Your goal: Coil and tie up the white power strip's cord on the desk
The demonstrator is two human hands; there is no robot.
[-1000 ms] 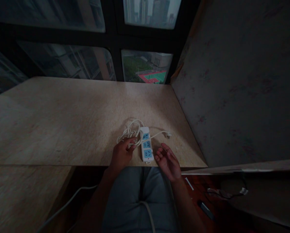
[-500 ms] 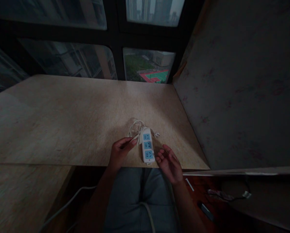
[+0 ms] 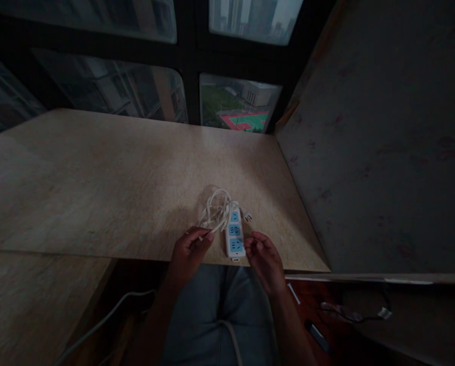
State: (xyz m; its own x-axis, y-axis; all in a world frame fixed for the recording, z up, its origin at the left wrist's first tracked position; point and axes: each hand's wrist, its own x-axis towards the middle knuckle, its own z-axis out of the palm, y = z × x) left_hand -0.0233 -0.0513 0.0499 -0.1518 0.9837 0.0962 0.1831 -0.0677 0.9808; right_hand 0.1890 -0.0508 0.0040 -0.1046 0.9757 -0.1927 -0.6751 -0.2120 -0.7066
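Pinching white cable [image 3: 223, 222]: left hand [image 3: 188, 252], fingertips together. Three-socket power strip [image 3: 235, 237] lies to its right, long axis pointing forward; right hand [image 3: 266, 260] nearer, half-curled, apparently empty.

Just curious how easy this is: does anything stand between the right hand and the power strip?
Nothing visible: the right hand is close beside the near end of the power strip, though I can't tell whether they touch. The plug lies farther off, beside the far end.
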